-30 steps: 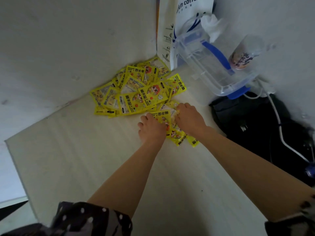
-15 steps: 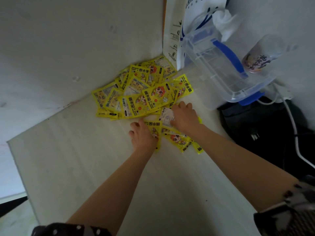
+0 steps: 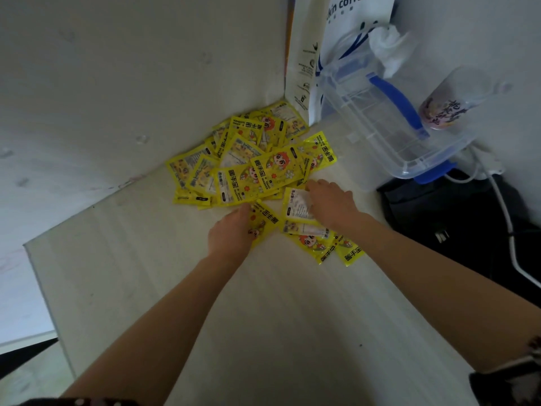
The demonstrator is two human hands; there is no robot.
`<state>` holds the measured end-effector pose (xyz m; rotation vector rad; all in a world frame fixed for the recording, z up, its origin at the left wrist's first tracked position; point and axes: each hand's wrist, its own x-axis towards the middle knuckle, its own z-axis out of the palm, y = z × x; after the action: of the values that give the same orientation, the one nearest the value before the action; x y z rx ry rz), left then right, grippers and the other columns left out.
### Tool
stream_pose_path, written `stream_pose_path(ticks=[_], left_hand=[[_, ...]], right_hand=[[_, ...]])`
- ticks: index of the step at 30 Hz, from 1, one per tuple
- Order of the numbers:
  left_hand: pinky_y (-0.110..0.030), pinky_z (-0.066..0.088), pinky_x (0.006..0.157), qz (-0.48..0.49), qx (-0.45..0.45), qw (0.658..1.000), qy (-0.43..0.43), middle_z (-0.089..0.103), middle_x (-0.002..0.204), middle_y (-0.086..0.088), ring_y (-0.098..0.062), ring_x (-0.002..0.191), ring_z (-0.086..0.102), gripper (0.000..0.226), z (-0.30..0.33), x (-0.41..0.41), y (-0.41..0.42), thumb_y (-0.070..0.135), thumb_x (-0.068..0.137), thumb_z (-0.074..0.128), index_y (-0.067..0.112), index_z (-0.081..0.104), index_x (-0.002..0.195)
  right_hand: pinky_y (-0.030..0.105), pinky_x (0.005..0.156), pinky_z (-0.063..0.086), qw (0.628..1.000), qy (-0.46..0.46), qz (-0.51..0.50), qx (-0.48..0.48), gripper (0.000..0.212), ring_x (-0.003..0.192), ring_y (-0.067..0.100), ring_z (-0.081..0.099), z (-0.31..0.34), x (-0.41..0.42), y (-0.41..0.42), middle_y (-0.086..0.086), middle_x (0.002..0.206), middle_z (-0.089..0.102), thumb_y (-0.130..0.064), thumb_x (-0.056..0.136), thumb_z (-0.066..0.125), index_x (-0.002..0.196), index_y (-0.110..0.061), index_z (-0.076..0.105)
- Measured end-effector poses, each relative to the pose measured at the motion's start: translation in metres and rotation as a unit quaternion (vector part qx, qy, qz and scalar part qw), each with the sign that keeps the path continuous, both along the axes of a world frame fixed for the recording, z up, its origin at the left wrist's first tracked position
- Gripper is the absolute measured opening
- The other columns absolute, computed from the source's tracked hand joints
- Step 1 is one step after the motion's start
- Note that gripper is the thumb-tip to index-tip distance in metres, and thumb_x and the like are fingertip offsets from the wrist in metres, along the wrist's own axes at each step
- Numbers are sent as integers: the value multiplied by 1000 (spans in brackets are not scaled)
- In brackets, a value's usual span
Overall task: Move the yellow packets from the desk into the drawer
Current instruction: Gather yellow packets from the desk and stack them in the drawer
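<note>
Yellow packets [image 3: 251,171] have been raked nearer across the desk [image 3: 263,317]; a few are pinned under the flattened left hand [image 3: 234,230] and right hand [image 3: 333,202]; none is gripped, so gathering is unfinished.

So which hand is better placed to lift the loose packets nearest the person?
Probably the right hand: it lies flat over the overlapping loose packets, while the left hand touches only one packet.

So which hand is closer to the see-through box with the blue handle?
Right. The right hand rests on packets just in front-left of the clear box; the left hand is further left, across the desk.
</note>
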<state>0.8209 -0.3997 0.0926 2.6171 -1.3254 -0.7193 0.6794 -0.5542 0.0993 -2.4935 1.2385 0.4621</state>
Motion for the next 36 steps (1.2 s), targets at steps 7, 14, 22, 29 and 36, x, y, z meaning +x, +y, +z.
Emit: stream_pose_path(ticks=[7, 14, 22, 29, 36], left_hand=[[-41, 43, 75, -115, 3, 990, -85, 55, 123, -10, -33, 114, 50, 45, 10, 37, -39, 7, 90, 57, 15, 39, 131], [-43, 43, 84, -171, 30, 976, -130, 51, 127, -12, -34, 120, 42, 48, 4, 53, -75, 3, 89, 53, 13, 37, 134], [-46, 30, 108, -174, -26, 971, -164, 28, 152, -11, -33, 138, 26, 54, -11, 57, -79, 7, 87, 57, 11, 38, 137], [-45, 32, 106, -159, -23, 973, -164, 39, 140, -13, -36, 130, 32, 55, -9, 55, -83, 6, 82, 63, 9, 43, 133], [-44, 39, 97, -133, -47, 980, -143, 37, 134, -18, -36, 117, 42, 62, -4, 49, -81, -1, 78, 63, 12, 38, 133]], right_hand=[[43, 75, 41, 997, -48, 52, -36, 18, 93, 31, 55, 10, 23, -35, 8, 95, 59, 2, 87, 50, 96, -13, 52], [48, 88, 46, 992, -37, 106, -47, 33, 115, 37, 47, 3, 56, -56, 16, 119, 53, -7, 89, 55, 122, -10, 53], [51, 106, 28, 985, -46, 153, -58, 39, 136, 36, 27, -14, 70, -67, 2, 150, 37, -6, 87, 57, 125, -15, 57], [46, 95, 36, 981, -85, 158, -69, 34, 123, 34, 42, -21, 66, -63, 14, 125, 50, -3, 85, 57, 119, -7, 57], [54, 105, 27, 982, -95, 138, -89, 36, 118, 35, 46, -16, 55, -55, 12, 118, 52, -10, 86, 60, 121, -15, 55]])
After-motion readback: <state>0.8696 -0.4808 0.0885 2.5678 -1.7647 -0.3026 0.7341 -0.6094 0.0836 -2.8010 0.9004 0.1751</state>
